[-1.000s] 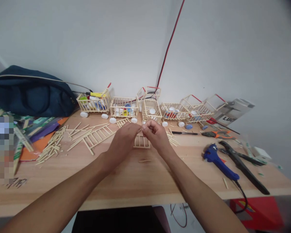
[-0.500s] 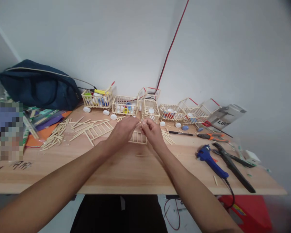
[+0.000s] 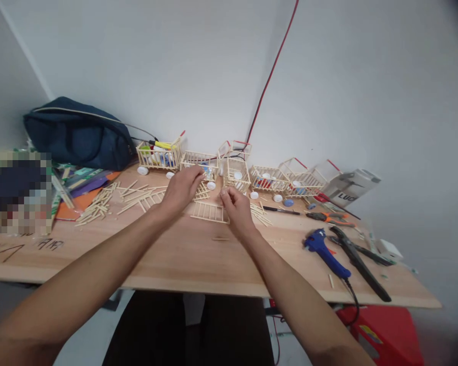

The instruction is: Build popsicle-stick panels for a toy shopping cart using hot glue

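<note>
Running across the wooden table point(image 3: 168, 267) well left of your hands, dark handwriting point(image 3: 49, 245) is too skewed to read surely. The ladder-like stick frame point(image 3: 208, 212) lies flat between your hands. Your right hand point(image 3: 238, 207), thumb and forefinger pinched nearly together, is just beside its right end; your left hand point(image 3: 181, 187) is raised past its left end, fingers bent, thumb close to the forefinger. You cannot tell whether either one holds anything. Beyond your left hand, the leftmost cart point(image 3: 158, 167) carries green, white and blue pieces point(image 3: 167, 160). Beyond your right hand, the middle cart point(image 3: 235, 186) bears a white disc point(image 3: 237, 175). Farther right, a grey-and-white box point(image 3: 353, 189) reads "LUC", the remainder unclear.
</note>
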{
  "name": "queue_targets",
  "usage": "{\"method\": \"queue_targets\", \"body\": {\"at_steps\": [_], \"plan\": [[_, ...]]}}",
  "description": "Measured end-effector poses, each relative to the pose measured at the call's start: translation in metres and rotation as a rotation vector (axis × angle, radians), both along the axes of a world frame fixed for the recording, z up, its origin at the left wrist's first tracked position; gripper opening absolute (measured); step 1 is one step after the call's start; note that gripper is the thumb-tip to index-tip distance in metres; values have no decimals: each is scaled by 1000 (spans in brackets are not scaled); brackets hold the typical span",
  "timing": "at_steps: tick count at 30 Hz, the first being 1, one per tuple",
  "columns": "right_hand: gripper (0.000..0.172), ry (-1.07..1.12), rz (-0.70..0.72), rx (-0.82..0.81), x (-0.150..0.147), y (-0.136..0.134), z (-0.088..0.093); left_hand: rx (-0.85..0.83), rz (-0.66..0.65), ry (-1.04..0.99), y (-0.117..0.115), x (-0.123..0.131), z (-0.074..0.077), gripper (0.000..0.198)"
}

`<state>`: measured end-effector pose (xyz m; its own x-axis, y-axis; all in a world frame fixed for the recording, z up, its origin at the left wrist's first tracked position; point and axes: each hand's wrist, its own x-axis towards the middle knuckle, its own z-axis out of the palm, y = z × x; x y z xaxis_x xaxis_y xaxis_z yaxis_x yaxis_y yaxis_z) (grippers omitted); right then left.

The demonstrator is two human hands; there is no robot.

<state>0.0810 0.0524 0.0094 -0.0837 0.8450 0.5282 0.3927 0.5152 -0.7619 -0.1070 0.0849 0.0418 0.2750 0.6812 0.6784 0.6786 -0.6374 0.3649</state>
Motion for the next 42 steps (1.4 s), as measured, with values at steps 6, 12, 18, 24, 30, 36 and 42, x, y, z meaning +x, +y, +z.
{"method": "queue_targets", "body": {"at_steps": [6, 12, 18, 24, 30, 36, 42], "plan": [[25, -6, -88, -14, 5, 5, -3, -17, 102, -85, 8, -14, 2, 22], [26, -96, -98, 10, 2, 10, -9, -91, 145, -71, 7, -12, -4, 24], [29, -145, -144, 20, 3, 5, -5, -154, 67, 50, -4, 0, -9, 28], [41, -190, -189, 41, 8, 2, -3, -220, -32, 76, -20, 21, -16, 23], [39, -268, -220, 77, 12, 0, -6, -257, -144, 88, -30, 31, -20, 25], [38, -296, -240, 99, 12, 0, -6, -308, -85, 20, -34, 28, -12, 21], [40, -262, -241, 86, 14, -4, 1, -345, -116, -139, -36, 26, 1, 19]]}}
